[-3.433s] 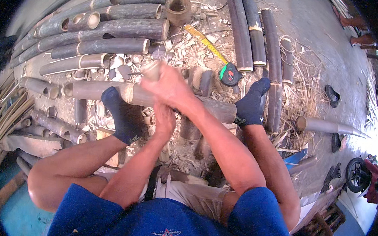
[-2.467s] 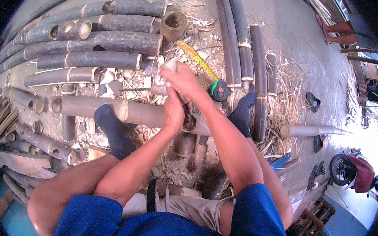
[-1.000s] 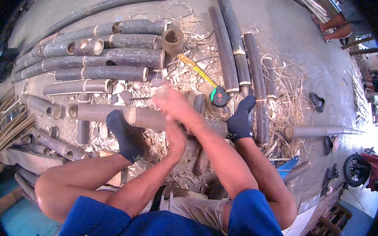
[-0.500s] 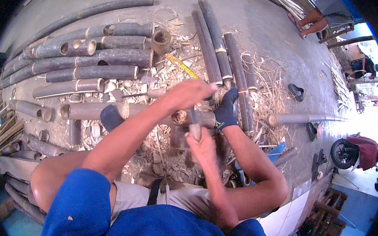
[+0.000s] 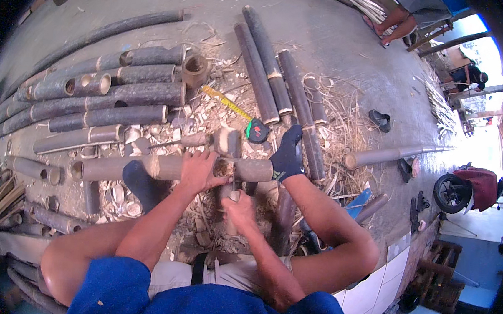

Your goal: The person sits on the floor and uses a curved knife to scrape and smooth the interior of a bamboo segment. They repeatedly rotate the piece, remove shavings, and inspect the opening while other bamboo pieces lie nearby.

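Observation:
A bamboo tube lies crosswise before me, with my socked feet against it at either side. It has a hole cut in its upper side. My left hand grips the tube just left of the hole, its thumb reaching toward the opening. My right hand is closed round the wooden handle of a chisel-like tool; the tip is at the hole's near right edge, partly hidden. Beyond the tube stands a pale wooden block. Another wooden-handled tool with a flared blade lies on the shavings beside it.
A tape measure lies extended beyond my hands. Several dark bamboo tubes are lined up at left, others ahead. Wood chips and shavings cover the floor around them. A person's legs and a motorbike are at right.
My left hand has come down and left from above the tube onto it. My right hand has drawn nearer to me and left, still holding the tool. The tape measure's case is now uncovered.

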